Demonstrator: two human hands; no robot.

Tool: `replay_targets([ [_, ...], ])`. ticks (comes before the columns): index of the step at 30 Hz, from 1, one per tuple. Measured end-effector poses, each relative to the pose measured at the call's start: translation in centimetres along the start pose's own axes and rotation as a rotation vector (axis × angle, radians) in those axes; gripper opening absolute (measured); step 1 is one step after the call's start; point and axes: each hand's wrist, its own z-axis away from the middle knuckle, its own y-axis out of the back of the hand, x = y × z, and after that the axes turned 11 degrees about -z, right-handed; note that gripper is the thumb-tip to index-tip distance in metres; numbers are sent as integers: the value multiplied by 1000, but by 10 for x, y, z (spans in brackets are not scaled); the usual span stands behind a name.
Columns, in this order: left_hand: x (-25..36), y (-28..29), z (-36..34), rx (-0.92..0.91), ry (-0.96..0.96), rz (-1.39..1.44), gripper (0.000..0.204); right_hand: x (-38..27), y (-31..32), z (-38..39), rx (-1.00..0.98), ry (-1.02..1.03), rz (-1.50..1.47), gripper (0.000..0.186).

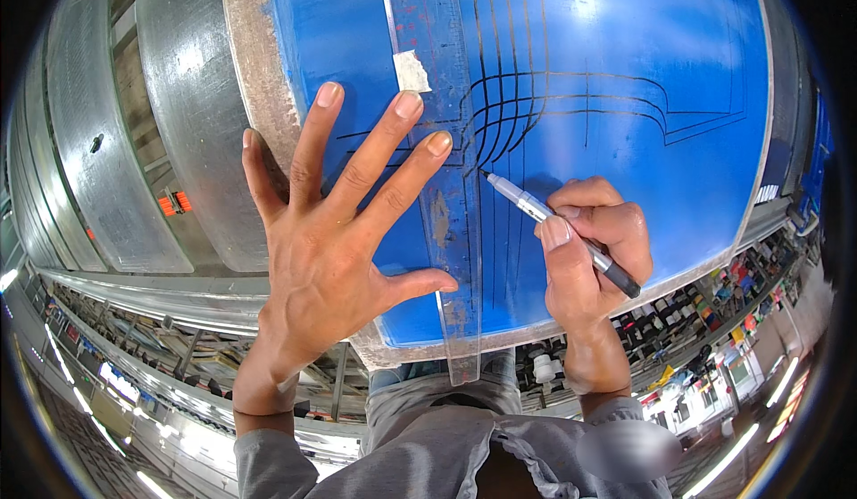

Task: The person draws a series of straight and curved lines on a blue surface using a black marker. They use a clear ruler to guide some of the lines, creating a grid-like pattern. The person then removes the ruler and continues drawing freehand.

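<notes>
On the blue board (696, 191) in front of me, near the right edge of the clear ruler (461, 329), lies the working point of my marker (527, 203); its long axis runs obliquely, the tip directed away from me and to the left, the rear end toward me and to the right. The marker is slim and straight, with a pale grey-white barrel, small dark print and a black rear end. My right hand (578, 280) is curled closed about it, thumb and bent fingers gripping the barrel; whether the tip meets the surface, I cannot tell. The ruler's long axis extends from my body toward the far side, its near end overhanging the board's edge; it is transparent, scuffed, with red markings and a whitish patch (411, 71) at its left edge. My left hand (323, 236) is spread wide, palm down, grasping nothing, its index fingertip and thumb resting on the ruler. Dark lines (513, 84), some curved and crossing, cover the board right of the ruler
</notes>
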Motion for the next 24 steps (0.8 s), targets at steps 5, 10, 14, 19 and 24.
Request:
replay_targets([
  [5, 0, 2, -2, 23, -3, -5, 102, -3, -3, -3, 0, -6, 38, 16],
  [10, 0, 0, -3, 51, -7, -4, 102, -16, 2, 3, -160, -6, 203, 14],
  [14, 0, -4, -1, 75, -1, -16, 104, -29, 10, 30, -226, -45, 194, 17],
  [19, 1, -7, 0, 102, 6, -34, 106, -39, 17, 70, -193, -45, 180, 21],
  [24, -1, -9, 0, 119, 4, -33, 106, -45, 21, 86, -199, -62, 189, 20],
])
